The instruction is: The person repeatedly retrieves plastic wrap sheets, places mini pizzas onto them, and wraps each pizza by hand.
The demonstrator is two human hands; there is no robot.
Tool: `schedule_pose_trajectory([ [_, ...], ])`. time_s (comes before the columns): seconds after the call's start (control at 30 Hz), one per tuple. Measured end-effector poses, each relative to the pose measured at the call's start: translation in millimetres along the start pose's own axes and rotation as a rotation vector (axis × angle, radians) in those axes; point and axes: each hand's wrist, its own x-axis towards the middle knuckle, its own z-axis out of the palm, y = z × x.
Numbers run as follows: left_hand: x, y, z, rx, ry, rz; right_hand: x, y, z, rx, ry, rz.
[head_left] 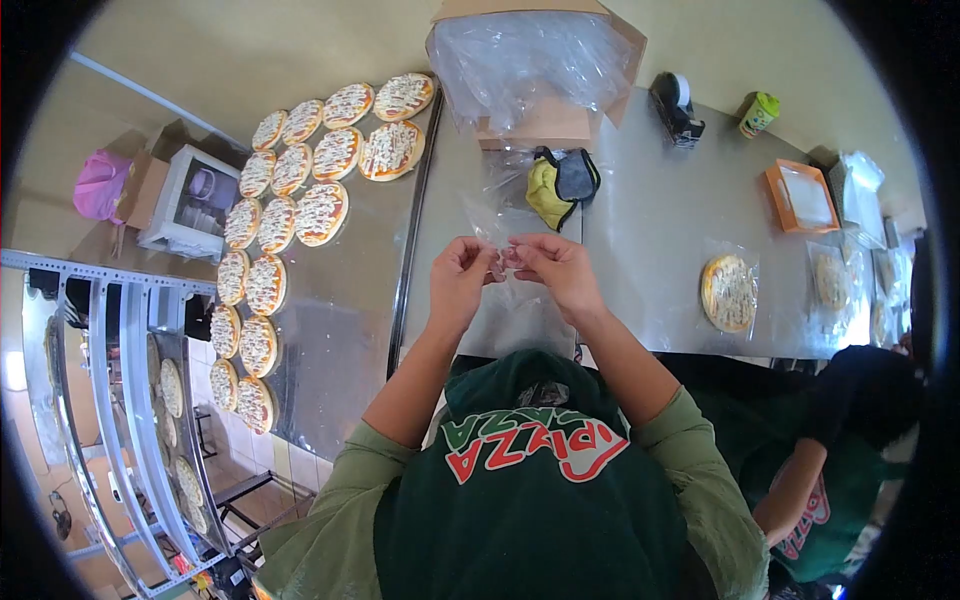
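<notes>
Close together in front of my chest, my left hand (467,272) and my right hand (552,268) both pinch the edge of a clear plastic bag (485,215). The film spreads thinly above and below my fingers, so its full outline is hard to make out. Just beyond my hands lies a yellow and grey cloth item (560,188), perhaps a mitt. Further back stands an open cardboard box (540,125) full of clear plastic bags (525,60). To my left, several topped pizzas (321,212) sit in rows on a metal surface.
On the right, a bagged pizza (730,292) lies on the steel table (640,240). Behind it are a tape dispenser (680,115), a green cup-like container (760,115) and an orange box (802,195). A co-worker (830,460) is close at my right. A metal rack (130,400) stands left.
</notes>
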Motion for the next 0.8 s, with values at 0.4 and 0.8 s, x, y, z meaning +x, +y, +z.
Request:
schedule_pose_trajectory([
  [0.4,-14,-25,-14,-0.273,0.113,-0.039,-8,15,-1,0.419,0.471,0.101],
  [0.8,8,-84,-32,-0.133,0.181,-0.243,-12,99,-150,-0.557,0.883,-0.172],
])
